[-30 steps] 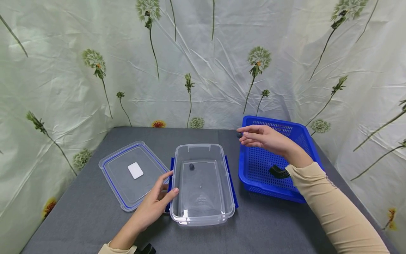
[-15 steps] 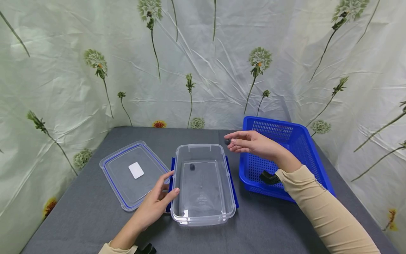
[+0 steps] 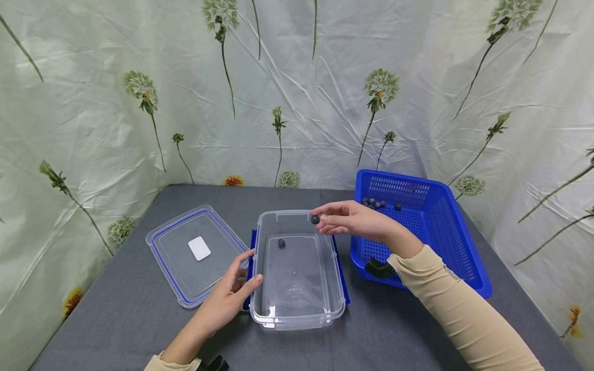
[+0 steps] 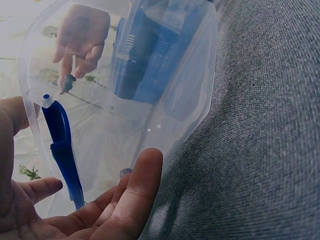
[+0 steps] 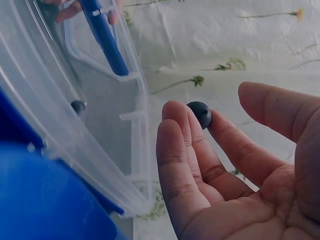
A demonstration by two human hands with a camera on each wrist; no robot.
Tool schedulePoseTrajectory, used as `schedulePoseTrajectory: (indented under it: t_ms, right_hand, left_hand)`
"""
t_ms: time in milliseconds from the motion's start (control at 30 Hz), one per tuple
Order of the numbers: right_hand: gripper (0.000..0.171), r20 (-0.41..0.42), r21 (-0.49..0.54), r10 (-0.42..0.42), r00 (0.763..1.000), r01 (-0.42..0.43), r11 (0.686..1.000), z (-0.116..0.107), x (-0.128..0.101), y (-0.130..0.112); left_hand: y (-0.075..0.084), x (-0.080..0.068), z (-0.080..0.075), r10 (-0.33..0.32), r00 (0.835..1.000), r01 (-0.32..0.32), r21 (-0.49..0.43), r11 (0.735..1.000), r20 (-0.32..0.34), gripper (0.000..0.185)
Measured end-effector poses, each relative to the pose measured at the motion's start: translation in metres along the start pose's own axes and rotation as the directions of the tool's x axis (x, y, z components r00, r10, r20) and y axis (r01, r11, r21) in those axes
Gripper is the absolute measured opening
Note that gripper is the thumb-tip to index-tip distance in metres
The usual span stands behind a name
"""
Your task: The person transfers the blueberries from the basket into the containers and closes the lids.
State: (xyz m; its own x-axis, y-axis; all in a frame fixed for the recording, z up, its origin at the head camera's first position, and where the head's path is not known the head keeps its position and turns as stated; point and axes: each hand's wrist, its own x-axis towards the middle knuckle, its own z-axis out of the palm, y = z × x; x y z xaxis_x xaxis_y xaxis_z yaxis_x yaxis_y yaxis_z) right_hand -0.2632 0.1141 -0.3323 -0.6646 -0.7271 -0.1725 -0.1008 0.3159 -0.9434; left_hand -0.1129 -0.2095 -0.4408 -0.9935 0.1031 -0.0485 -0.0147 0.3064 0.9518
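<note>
One blueberry [image 3: 281,243] lies in the box [image 3: 297,278] — several in the basket [image 3: 441,226].

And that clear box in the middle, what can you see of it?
The clear box looks like hard plastic: rectangular, round-cornered, with blue clips along its long sides and faint, unreadable marks inside. It stands upright and lidless on the grey cloth, holding one dark berry. The left hand touches its left side.

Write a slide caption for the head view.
Right hand holds a berry near the clear box the left hand touches.
</note>
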Motion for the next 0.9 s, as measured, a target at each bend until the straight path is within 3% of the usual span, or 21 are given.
schedulePoseTrajectory:
  t_ms: [300,900]
  right_hand:
    - [0.047,0.069,-0.028,-0.002,0.998,0.004,1.000,0.020,0.014,-0.001]
    - [0.048,0.167,-0.097,0.100,0.981,-0.084,0.992,0.053,0.038,-0.003]
  left_hand:
    - [0.001,-0.001,-0.001,-0.006,1.000,0.006,0.002,1.000,0.005,0.064]
    - [0.002,0.000,-0.003,0.001,1.000,-0.001,0.030,1.000,0.005,0.065]
